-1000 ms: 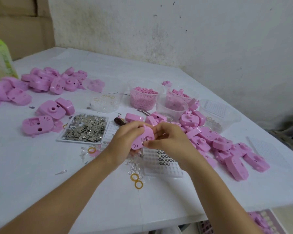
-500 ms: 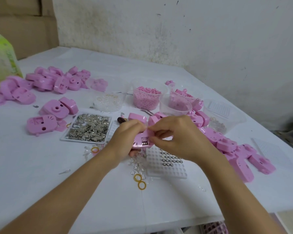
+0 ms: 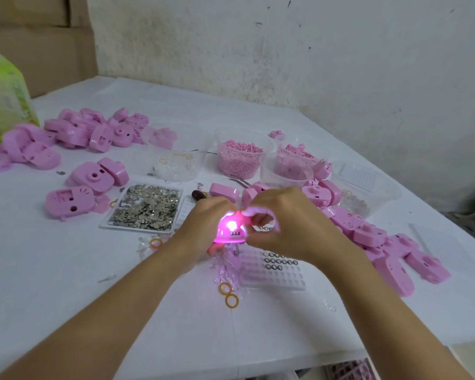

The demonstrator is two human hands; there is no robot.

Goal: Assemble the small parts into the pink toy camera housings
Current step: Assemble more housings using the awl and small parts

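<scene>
Above the table's middle, between both hands: pink housing (image 3: 232, 231), held off the surface, glowing bright pink from inside. Left hand (image 3: 203, 229) grips its left side, fingers curled round it. Right hand (image 3: 291, 223) pinches its upper right edge with bent fingertips.

Just below: white grid tray (image 3: 274, 275), small metal rings in a few cells. Orange rings (image 3: 228, 294) lie near its front-left corner. Left of the hands: flat tray of silvery metal bits (image 3: 146, 208).

Behind: clear tub of pink pellets (image 3: 240, 160), more clear tubs beside it. Loose housings heaped at right (image 3: 368, 234), another heap far left (image 3: 80, 133).

White table (image 3: 66, 270), small clear parts scattered. Wall (image 3: 313, 64) white, stained, flecked. Cardboard boxes (image 3: 39, 37) in far-left corner; green bag (image 3: 0, 100) at left edge.
</scene>
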